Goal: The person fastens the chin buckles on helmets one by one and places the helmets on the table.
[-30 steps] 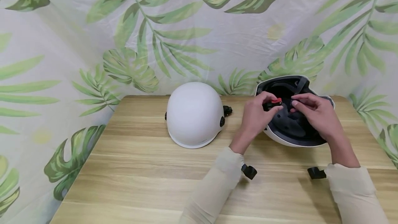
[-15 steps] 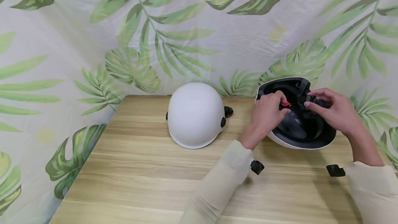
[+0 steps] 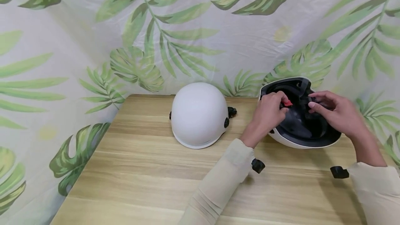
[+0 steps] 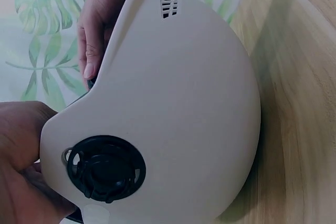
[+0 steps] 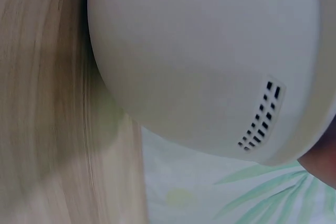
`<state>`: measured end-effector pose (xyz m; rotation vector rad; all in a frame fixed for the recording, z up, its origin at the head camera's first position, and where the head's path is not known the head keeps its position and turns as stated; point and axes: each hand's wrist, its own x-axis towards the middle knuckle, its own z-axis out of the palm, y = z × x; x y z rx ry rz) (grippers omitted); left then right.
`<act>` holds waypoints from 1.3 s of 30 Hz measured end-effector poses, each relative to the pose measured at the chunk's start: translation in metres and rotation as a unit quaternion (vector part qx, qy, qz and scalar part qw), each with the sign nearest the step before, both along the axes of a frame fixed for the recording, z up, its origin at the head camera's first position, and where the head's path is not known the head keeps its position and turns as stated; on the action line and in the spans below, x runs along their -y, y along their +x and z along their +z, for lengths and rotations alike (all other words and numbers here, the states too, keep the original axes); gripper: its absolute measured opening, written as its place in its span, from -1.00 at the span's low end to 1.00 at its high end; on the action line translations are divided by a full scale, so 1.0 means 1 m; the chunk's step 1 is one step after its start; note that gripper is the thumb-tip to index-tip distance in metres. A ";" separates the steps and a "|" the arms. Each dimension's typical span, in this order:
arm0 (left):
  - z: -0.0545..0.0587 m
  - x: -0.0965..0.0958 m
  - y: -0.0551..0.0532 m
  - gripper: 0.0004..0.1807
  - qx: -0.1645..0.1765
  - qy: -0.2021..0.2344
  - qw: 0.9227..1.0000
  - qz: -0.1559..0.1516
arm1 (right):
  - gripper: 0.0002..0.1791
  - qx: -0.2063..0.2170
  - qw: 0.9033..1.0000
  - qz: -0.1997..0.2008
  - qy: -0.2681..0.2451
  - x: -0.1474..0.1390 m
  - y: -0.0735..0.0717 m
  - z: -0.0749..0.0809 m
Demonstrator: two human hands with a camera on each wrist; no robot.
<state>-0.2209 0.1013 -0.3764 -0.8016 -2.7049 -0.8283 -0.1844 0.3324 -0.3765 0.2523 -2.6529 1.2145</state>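
Observation:
A white helmet (image 3: 297, 144) lies upside down at the right of the table, its black inside facing up. My left hand (image 3: 269, 112) pinches a red-and-black strap buckle (image 3: 288, 103) over the opening. Across from it, my right hand (image 3: 339, 112) holds a black strap piece (image 3: 307, 102) between thumb and fingers; its exact shape is partly hidden. In the left wrist view the shell (image 4: 178, 103) fills the middle, with a round black pivot (image 4: 107, 169) on its side. The right wrist view shows mostly the shell (image 5: 205, 51) and its vent slots (image 5: 262, 116).
A second white helmet (image 3: 200, 115) stands dome up to the left, with a black buckle (image 3: 232, 112) sticking out at its right. The wooden table (image 3: 150, 180) meets a leaf-patterned cloth (image 3: 187, 34) behind. Black wrist mounts (image 3: 258, 166) hang by both sleeves.
My right hand has moved right, farther from the left hand, drawing a black strap piece along. The left hand has shifted slightly right with the buckle. Little differs over the last half second.

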 end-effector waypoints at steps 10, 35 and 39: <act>-0.003 0.000 -0.003 -0.64 0.017 0.025 1.000 -0.006 | -0.73 -0.002 0.999 0.040 -0.024 -0.004 -0.005 -0.008; -0.003 0.005 -0.008 -0.69 0.023 0.026 0.998 -0.056 | -0.68 -0.034 0.998 0.049 -0.021 0.004 -0.001 -0.013; -0.005 0.007 -0.009 -0.68 0.028 0.038 0.997 -0.064 | -0.68 -0.053 0.997 0.060 -0.025 0.003 -0.001 -0.012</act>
